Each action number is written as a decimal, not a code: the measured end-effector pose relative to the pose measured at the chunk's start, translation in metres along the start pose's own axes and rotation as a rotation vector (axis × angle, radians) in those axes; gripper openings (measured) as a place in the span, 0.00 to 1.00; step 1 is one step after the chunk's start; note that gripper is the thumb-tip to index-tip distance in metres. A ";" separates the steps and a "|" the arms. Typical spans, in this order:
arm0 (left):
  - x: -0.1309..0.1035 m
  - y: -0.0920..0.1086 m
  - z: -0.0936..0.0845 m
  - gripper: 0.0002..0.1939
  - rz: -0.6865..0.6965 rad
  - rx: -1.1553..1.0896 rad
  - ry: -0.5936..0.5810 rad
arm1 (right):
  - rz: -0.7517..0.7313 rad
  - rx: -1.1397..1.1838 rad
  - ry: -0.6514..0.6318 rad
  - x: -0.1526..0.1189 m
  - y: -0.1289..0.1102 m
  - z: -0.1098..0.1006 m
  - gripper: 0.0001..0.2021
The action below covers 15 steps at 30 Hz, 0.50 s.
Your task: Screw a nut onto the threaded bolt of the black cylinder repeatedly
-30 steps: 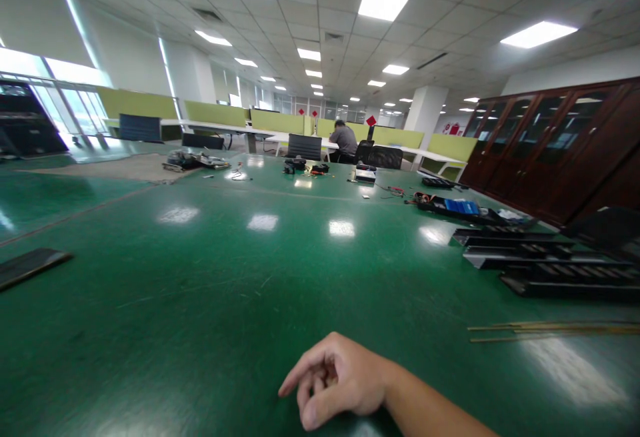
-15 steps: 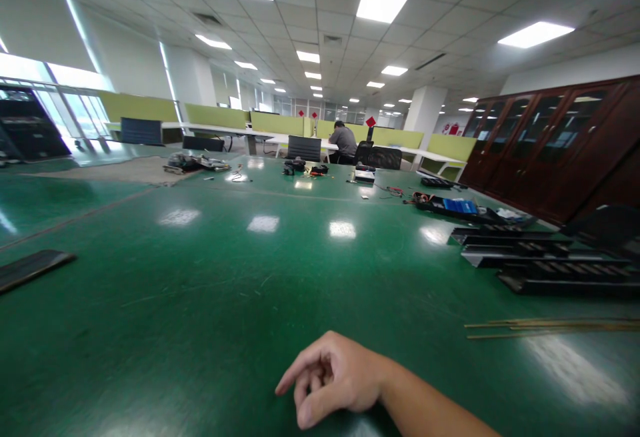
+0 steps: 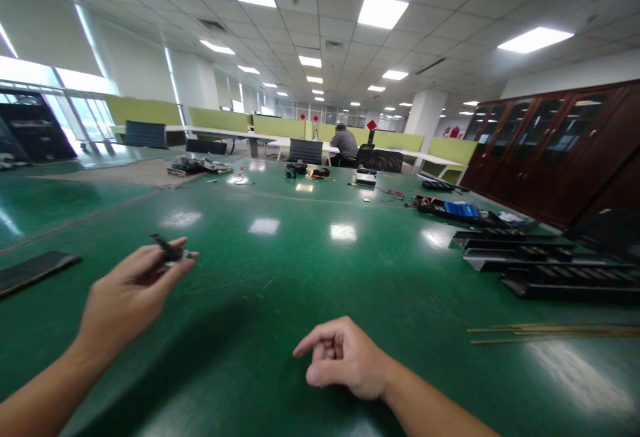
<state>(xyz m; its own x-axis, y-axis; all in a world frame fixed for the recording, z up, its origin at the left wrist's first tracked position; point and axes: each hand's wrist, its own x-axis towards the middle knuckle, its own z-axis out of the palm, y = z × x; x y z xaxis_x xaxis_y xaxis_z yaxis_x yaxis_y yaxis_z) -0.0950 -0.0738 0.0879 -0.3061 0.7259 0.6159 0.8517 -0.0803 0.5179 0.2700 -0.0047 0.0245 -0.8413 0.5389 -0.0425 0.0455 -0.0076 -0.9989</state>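
Observation:
My left hand [image 3: 123, 297] is raised over the left part of the green table [image 3: 240, 263]. Its thumb and fingertips are closed on a small dark part [image 3: 170, 250] with a lighter, metallic-looking end; blur hides its exact kind. My right hand [image 3: 350, 360] is low in the middle, above the tabletop, with nothing in it. Its index finger points left, apart from the thumb, while the other fingers curl loosely inward.
A flat dark slab [image 3: 37, 272] lies at the left edge. On the right are black metal channels [image 3: 560, 280], thin brass-coloured rods [image 3: 550, 332] and a black tray with blue pieces [image 3: 460, 209]. Electronic parts [image 3: 305, 170] lie farther back. A person [image 3: 344, 143] sits beyond.
My left hand has come into view from the left, holding the small dark part. My right hand has shifted slightly up and to the right, its fingers in nearly the same pose.

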 end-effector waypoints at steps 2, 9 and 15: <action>-0.015 0.011 0.024 0.31 0.090 -0.136 -0.125 | -0.034 0.008 0.061 -0.001 -0.003 -0.001 0.29; -0.071 0.082 0.070 0.14 0.343 -0.335 -0.484 | -0.109 -0.342 0.169 -0.010 -0.013 0.006 0.44; -0.092 0.081 0.070 0.23 0.573 -0.305 -0.448 | -0.168 -0.672 0.134 -0.009 -0.011 0.014 0.44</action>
<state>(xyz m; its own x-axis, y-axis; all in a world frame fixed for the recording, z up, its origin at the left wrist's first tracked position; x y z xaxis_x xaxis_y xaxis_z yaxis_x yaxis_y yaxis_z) 0.0313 -0.0992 0.0317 0.4011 0.7160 0.5714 0.6509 -0.6617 0.3722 0.2693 -0.0213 0.0360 -0.7948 0.5864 0.1566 0.2802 0.5834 -0.7623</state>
